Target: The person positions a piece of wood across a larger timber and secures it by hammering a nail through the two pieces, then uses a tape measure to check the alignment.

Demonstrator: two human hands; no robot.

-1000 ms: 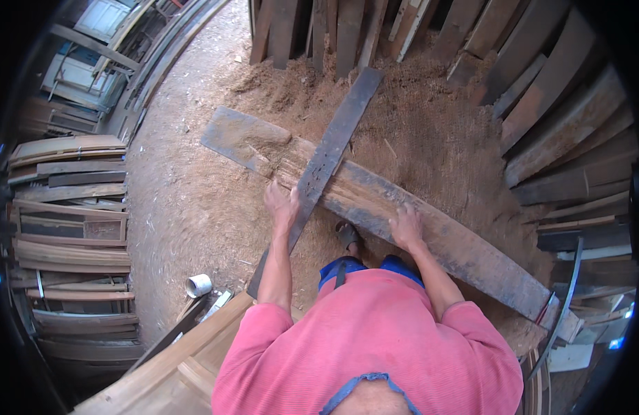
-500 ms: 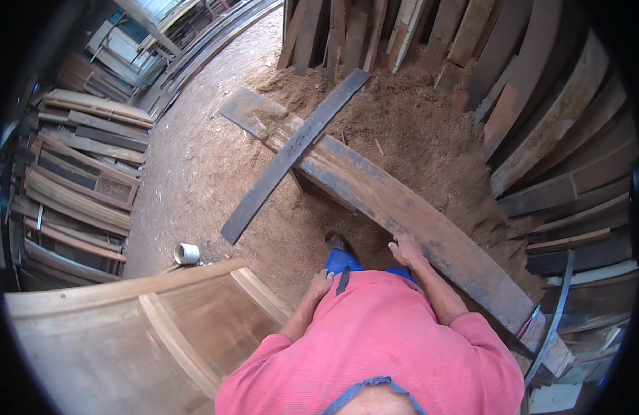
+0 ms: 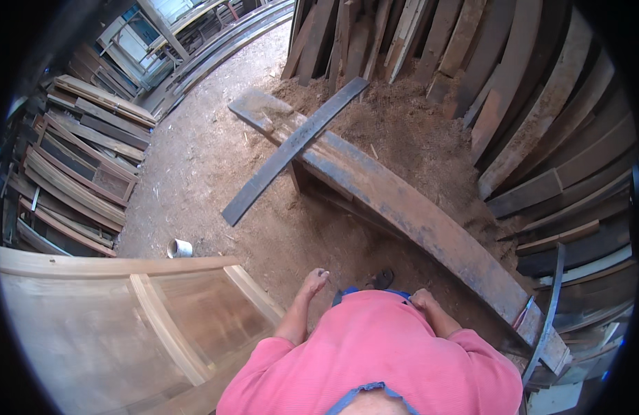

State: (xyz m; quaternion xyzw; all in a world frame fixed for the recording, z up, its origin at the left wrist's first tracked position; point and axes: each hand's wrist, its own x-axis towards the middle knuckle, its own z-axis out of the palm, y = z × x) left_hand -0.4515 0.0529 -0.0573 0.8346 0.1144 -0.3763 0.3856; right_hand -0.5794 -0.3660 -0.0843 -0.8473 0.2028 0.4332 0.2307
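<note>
Both hands are empty. The left hand [image 3: 314,280] hangs loose with fingers curled, and the right hand [image 3: 423,299] is a loose fist. The big plank [image 3: 402,207] lies ahead, slanting from far left to near right, closest to the right hand.

Left hand [image 3: 315,279] hangs free, fingers loosely curled, empty. Right hand [image 3: 423,299] near waist, loosely closed, empty.

A woodworking yard — stacked planks [image 3: 513,97], sawdust [image 3: 402,131], door frames [image 3: 77,173].
</note>
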